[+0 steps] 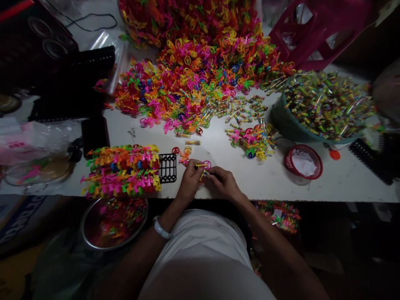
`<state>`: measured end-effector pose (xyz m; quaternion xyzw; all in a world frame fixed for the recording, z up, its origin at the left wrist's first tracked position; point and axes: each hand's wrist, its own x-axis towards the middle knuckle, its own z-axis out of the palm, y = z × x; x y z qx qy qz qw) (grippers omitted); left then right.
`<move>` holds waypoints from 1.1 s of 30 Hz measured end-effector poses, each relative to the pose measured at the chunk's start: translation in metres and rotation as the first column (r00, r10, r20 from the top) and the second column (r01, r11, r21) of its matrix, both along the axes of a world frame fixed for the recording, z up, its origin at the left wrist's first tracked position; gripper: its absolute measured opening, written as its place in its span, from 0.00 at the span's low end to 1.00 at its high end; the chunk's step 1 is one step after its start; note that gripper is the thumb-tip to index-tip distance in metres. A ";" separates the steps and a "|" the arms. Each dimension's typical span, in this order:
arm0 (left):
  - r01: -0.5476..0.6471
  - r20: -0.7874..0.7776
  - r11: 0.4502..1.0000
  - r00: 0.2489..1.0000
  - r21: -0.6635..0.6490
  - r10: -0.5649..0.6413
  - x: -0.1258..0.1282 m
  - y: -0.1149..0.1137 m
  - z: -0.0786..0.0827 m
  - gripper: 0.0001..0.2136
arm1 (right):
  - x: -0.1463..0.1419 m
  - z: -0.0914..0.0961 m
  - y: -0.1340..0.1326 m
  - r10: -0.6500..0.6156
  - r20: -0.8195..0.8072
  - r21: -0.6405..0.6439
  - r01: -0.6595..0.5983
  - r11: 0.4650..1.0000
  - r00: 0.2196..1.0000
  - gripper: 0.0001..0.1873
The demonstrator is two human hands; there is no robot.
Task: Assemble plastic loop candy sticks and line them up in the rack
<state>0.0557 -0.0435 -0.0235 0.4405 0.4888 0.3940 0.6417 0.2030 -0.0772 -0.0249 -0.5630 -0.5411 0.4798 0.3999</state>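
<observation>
Both hands, left hand point(189, 180) and right hand point(222, 181), pinch one small plastic toy piece point(202, 167) at the table edge (finished rows point(121, 171) fill the rack beside them), while a big loose pile point(193, 79) remains unassembled.

What the left hand point(189, 182) and right hand point(223, 183) pinch between them is too small to make out beyond yellow and pink plastic. The heap of coloured plastic rings point(200, 71) runs off the top edge. The steel bowl point(93, 233) sits in shadow under the worktop point(328, 187), its contents dim.
</observation>
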 end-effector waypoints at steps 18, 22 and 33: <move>-0.061 0.086 0.986 0.993 -0.158 0.075 0.003 0.012 0.006 0.14 | 0.025 0.017 -0.006 -0.055 0.041 -0.068 0.058 0.996 0.998 0.10; -0.117 0.153 0.959 0.975 -0.256 0.160 0.004 0.009 0.002 0.17 | 0.026 0.019 -0.001 -0.014 0.119 -0.013 0.016 1.000 0.993 0.09; -0.001 -0.230 0.999 0.973 0.037 0.009 0.005 0.006 0.010 0.10 | 0.006 0.016 0.007 -0.194 0.295 0.264 0.115 0.958 0.936 0.18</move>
